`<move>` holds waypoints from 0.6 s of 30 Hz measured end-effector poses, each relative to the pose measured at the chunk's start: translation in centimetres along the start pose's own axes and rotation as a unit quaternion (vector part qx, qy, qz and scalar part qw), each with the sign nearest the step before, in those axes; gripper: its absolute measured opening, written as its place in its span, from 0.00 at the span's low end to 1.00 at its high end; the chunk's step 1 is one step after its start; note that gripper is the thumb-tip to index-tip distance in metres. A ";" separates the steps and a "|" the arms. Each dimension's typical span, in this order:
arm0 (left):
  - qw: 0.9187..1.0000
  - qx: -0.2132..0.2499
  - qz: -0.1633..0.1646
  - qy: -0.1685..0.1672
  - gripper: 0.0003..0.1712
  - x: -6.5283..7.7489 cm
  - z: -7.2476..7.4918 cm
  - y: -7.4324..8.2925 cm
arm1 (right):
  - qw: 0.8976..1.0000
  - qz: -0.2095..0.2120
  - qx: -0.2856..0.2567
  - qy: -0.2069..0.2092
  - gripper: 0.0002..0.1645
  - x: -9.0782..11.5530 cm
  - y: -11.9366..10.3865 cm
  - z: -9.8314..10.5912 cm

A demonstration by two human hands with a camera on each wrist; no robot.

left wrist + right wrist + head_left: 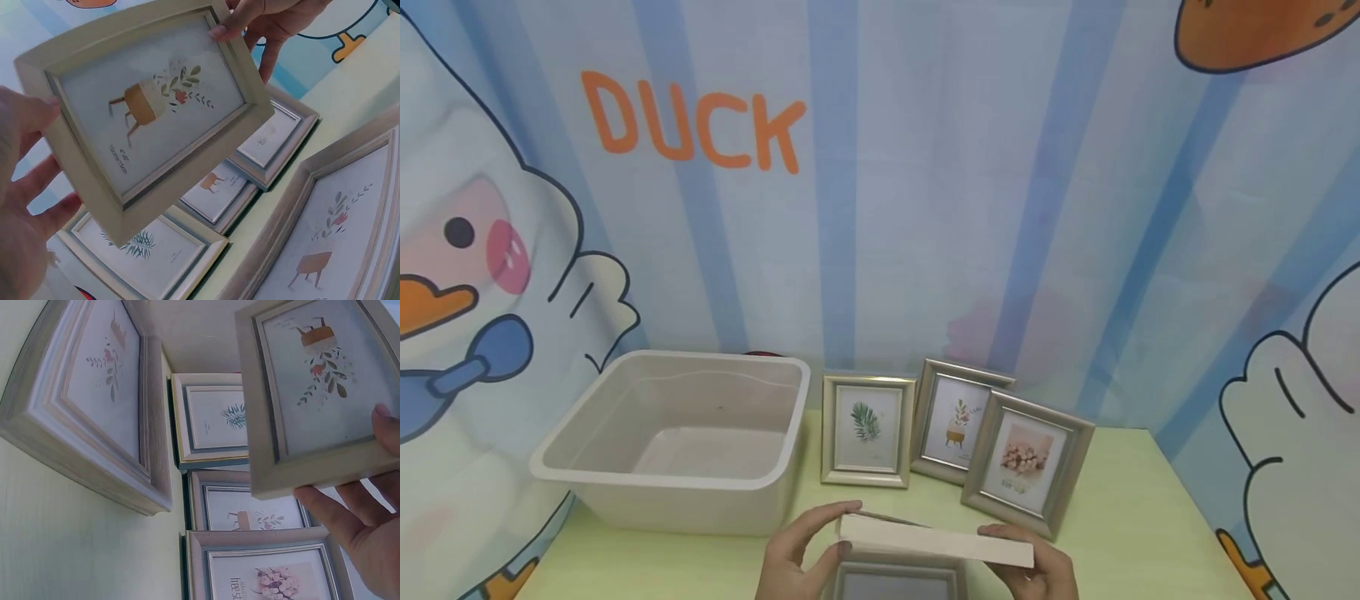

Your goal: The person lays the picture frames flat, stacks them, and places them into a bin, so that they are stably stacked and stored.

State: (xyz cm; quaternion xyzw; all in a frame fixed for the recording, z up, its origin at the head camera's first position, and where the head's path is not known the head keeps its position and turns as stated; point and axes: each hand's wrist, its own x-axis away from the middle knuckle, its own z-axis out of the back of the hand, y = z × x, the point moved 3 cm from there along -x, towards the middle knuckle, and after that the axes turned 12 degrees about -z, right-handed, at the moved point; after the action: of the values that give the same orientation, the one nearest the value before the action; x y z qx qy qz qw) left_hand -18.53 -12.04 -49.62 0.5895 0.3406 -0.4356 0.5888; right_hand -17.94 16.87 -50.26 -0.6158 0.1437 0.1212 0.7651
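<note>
Both hands hold up a cream picture frame (936, 540), seen edge-on in the head view. Its print of a plant in a legged orange pot shows in the left wrist view. My left hand (801, 557) grips one end, thumb on the front border and fingers behind. At the opposite end, my right hand (1036, 565) holds the frame (262, 425) with its thumb over the front and fingers along the edge. Directly below lies another picture frame (898, 568), partly cut off by the view; in the right wrist view it looks like a stack (156, 406).
A deep beige plastic tub (700, 508) stands at the left. Behind the hands stand a leaf-print frame (867, 429), a potted-plant frame (951, 421) and, overlapping it, a pink-flower frame (1028, 462). A striped cartoon curtain (910, 183) hangs behind the yellow-green table (1127, 508).
</note>
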 end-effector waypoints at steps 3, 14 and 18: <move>0.999 -0.024 0.027 0.015 0.35 0.1 0.2 0.1 | 0.993 -0.114 0.010 0.003 0.14 -0.1 -0.3 -0.2; 0.989 -0.031 0.138 0.040 0.32 0.5 0.2 0.0 | 0.950 -0.290 0.015 -0.112 0.31 -1.3 0.9 0.1; 0.979 -0.027 0.193 0.056 0.30 0.7 0.1 -0.4 | 0.949 -0.292 0.012 -0.122 0.34 -1.4 1.1 0.1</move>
State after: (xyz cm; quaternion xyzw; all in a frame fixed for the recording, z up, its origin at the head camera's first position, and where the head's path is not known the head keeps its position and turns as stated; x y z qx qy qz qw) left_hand -18.59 -12.18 -50.44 0.6516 0.2641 -0.2706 0.6576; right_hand -19.65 17.17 -50.75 -0.6022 -0.1352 -0.0350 0.7860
